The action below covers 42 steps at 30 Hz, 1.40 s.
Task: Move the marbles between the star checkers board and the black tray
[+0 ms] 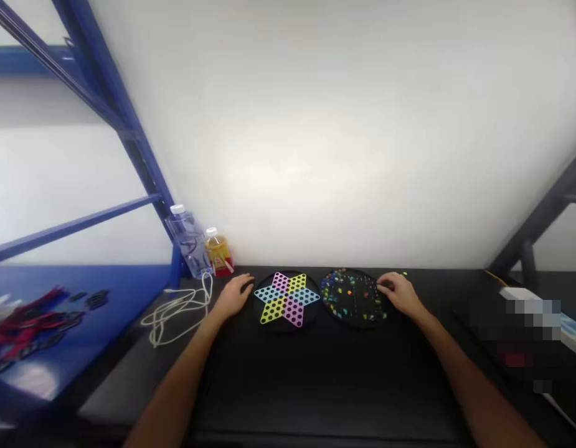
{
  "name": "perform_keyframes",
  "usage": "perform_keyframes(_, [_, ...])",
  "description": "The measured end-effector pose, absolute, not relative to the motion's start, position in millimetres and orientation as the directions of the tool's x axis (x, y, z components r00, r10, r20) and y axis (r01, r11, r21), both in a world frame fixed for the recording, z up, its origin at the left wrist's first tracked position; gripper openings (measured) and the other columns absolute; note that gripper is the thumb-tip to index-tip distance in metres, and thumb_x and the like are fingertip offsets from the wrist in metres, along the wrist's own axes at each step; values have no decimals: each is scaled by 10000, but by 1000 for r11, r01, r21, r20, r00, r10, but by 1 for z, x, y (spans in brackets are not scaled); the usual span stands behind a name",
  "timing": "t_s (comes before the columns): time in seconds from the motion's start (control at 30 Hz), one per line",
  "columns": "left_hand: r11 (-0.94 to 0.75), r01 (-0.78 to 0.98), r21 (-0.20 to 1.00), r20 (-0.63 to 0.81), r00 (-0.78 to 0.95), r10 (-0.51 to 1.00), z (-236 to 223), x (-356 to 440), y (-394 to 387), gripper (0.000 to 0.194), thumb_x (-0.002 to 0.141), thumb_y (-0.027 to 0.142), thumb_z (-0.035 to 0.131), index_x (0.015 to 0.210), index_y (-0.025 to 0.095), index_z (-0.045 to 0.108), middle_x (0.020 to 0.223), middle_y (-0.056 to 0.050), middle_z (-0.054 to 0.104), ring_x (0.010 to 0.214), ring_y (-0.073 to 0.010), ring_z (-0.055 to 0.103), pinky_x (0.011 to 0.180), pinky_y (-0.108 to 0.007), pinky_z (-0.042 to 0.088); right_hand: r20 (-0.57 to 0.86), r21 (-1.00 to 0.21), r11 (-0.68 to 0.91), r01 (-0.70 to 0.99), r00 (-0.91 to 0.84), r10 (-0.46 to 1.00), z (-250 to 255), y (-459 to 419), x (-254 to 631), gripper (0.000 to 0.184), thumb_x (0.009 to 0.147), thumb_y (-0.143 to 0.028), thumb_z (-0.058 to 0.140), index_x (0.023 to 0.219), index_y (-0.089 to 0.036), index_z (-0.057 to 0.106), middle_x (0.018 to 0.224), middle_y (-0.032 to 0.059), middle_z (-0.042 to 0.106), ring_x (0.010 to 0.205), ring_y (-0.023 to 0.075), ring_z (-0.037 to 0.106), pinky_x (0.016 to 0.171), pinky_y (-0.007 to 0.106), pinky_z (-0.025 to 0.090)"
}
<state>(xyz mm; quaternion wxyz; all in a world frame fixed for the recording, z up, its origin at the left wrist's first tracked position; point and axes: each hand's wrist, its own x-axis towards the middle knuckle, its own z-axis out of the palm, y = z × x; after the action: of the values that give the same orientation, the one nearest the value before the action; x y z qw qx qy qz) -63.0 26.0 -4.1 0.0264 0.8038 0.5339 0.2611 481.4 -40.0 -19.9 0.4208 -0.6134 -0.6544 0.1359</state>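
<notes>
A round Chinese checkers board with a six-pointed star in pink, yellow and blue lies on the black table. Beside its left edge rests my left hand, fingers and thumb apart and holding nothing. Just to the right of the board is a round dark tray with many small coloured marbles, thickest along its left side. My right hand is at the tray's right rim, its fingers curled in towards the thumb. Whatever may be between those fingertips is too small to make out.
A white cable lies loosely coiled at the left. Behind it stand a clear bottle and a yellow-and-red bottle against the wall. A blue metal frame rises at the left. A white box sits far right.
</notes>
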Motion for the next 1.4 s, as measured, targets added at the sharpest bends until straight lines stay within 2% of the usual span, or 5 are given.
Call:
perform_keyframes(0.23, [-433, 850, 301, 389, 305, 869, -3, -64, 27, 475, 909, 483, 411, 1203, 195, 647, 1321, -95, 588, 1240, -261, 523, 1090, -423, 376, 71, -958, 115, -263, 170, 983, 5, -51, 467, 244, 750, -397, 639, 883, -193, 621, 742, 42, 621, 571, 139, 505, 496, 264, 394])
perform_keyframes(0.53, [-423, 855, 299, 380, 300, 875, -3, -63, 26, 472, 913, 485, 411, 1196, 193, 650, 1322, -95, 588, 1231, -258, 530, 1085, -417, 383, 203, -643, 76, 762, 74, 976, 28, -79, 475, 331, 744, -509, 637, 651, -192, 633, 520, -25, 476, 520, 123, 404, 514, 257, 275])
perform_keyframes(1.0, [-439, 843, 310, 383, 312, 869, 0, -63, 27, 483, 900, 502, 420, 1193, 195, 650, 1317, -92, 593, 1221, -261, 539, 1089, -419, 382, -38, -680, 125, 723, -204, 978, 32, -90, 471, 269, 628, -433, 759, 630, -171, 697, 482, -31, 477, 483, 103, 395, 478, 239, 239])
perform_keyframes(1.2, [-431, 851, 300, 367, 314, 876, 2, -61, 25, 477, 905, 483, 412, 1200, 192, 648, 1329, -92, 583, 1225, -264, 532, 1081, -422, 390, -31, -999, -29, 17, -85, 996, 34, -87, 463, 274, 756, -434, 684, 814, -172, 631, 490, -93, 291, 426, 58, 174, 406, 204, 150])
perform_keyframes(1.4, [-431, 856, 285, 371, 316, 873, 0, -62, 26, 476, 907, 479, 408, 1205, 194, 646, 1331, -87, 582, 1220, -261, 536, 1082, -417, 388, -114, -851, -206, -483, -213, 970, 38, -77, 443, 368, 871, -525, 508, 860, -167, 593, 551, -60, 352, 392, 47, 128, 348, 182, 121])
